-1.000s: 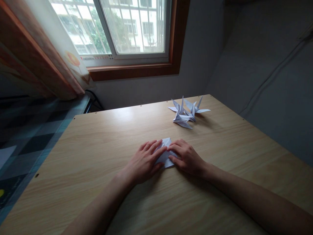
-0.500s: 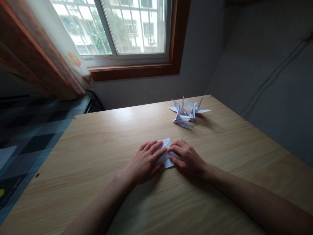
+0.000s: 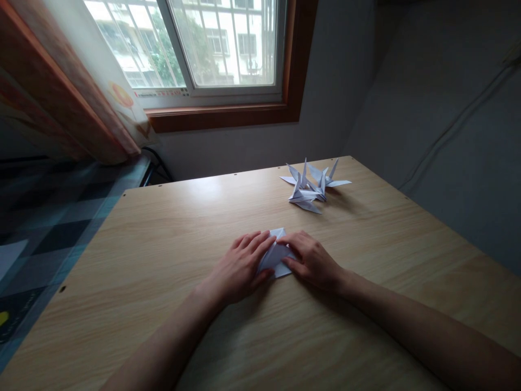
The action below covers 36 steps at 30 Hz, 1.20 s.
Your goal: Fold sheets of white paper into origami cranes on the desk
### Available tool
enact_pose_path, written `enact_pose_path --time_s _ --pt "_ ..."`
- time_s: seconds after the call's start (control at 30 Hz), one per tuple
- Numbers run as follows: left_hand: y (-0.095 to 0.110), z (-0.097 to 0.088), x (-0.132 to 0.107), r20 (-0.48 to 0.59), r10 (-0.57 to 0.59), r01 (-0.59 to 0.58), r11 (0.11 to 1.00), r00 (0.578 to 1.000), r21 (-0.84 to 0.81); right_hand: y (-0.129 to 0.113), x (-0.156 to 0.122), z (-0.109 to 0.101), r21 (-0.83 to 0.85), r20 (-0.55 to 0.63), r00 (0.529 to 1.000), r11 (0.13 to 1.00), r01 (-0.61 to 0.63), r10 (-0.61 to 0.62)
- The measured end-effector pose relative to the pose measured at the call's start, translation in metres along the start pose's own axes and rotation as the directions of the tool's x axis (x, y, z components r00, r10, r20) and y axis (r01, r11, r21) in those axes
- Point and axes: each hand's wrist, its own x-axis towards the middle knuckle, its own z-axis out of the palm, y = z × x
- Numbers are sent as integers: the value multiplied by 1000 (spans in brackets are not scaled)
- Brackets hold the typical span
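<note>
A small piece of folded white paper (image 3: 277,262) lies on the wooden table between my two hands. My left hand (image 3: 247,263) rests over its left side, fingers stretched out and flat, the thumb near the lower edge. At the right edge, my right hand (image 3: 312,260) has its fingers bent, with thumb and forefinger gripping the paper. Creases show near the top corner of the sheet; both side edges are partly covered by fingers. Beyond my hands stand several folded white paper cranes (image 3: 307,194), grouped close together with pointed wings and necks.
The light wooden tabletop (image 3: 171,239) spreads around my hands, with small dark holes along its edges. On the left is a surface under a checked cloth (image 3: 61,236). A window (image 3: 228,49) and an orange curtain (image 3: 69,81) are behind; a cable (image 3: 451,127) runs along the right wall.
My left forefinger has drawn back up and left, uncovering more of the paper's middle. The right fingertips have shifted slightly upward. The paper cranes stay where they were.
</note>
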Motion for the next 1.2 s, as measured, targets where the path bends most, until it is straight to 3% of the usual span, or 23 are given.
enact_pose_path --time_s 0.17,0.33,0.53,0.63,0.77,1.2 --pt "-2 0 0 -42 -2 0 999 999 -38 4 -2 2 36 -62 997 999 -40 42" --pt "-5 4 -2 -149 -17 6 997 989 -78 7 -3 3 -90 -36 982 980 180 -184" --pt "-8 5 -3 -265 -59 44 997 962 -59 2 -2 -6 -142 78 958 948 286 -277" --pt "-11 5 -2 -199 -45 43 999 979 -13 1 -2 -9 -197 111 955 936 292 -275" --pt "-13 3 0 -64 -22 18 998 998 -68 6 0 -9 -230 122 955 929 291 -269" --pt "-12 -13 -2 72 94 -93 996 993 -8 20 -3 -22 -142 132 939 931 336 -319"
